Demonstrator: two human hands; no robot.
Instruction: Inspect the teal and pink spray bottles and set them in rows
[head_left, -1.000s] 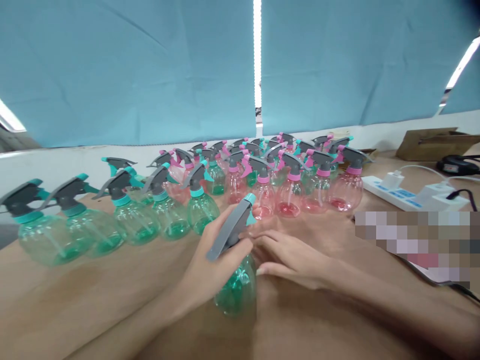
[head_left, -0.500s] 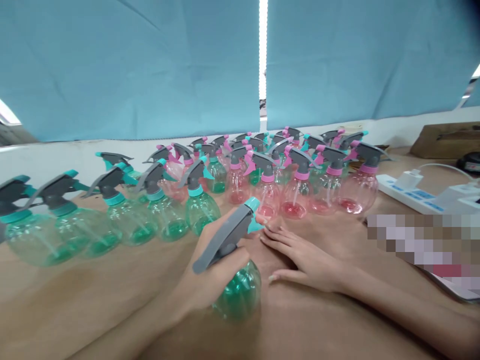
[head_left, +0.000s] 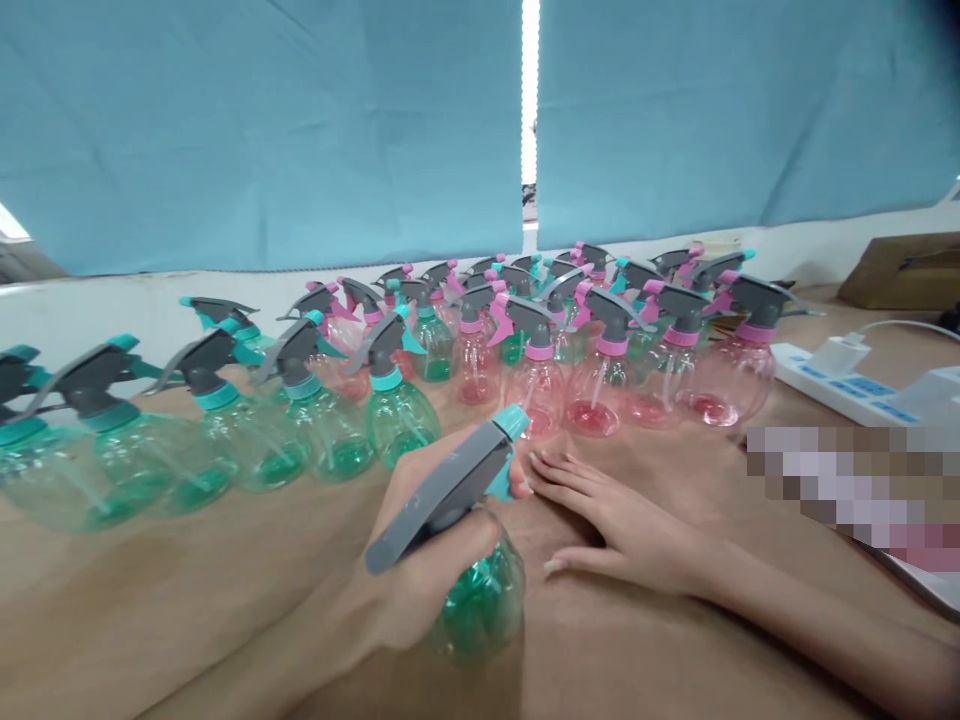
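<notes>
My left hand point(head_left: 420, 560) is wrapped around the neck of a green spray bottle point(head_left: 484, 610), near the table's front. Its grey head with a turquoise nozzle points away and to the right, and a fingertip lies at the turquoise trigger. The lower body of this bottle is clear green plastic; the collar is hidden by the fingers. My right hand point(head_left: 622, 520) lies flat on the brown table point(head_left: 645, 660), fingers stretched toward the bottle and holding nothing. Just beyond the hands stand a green spray bottle point(head_left: 403, 420) and a pink spray bottle point(head_left: 537, 390).
Several green bottles point(head_left: 274, 440) line the left, and several pink and green ones crowd the back. At right are a white power strip point(head_left: 840, 385), a pixelated flat object point(head_left: 847, 490) and a brown case point(head_left: 904, 270). A blue curtain point(head_left: 300, 140) hangs behind.
The head view has shifted slightly. The held bottle appears a little nearer, its head swung slightly down and left at the back end. My right hand stays flat on the table.
</notes>
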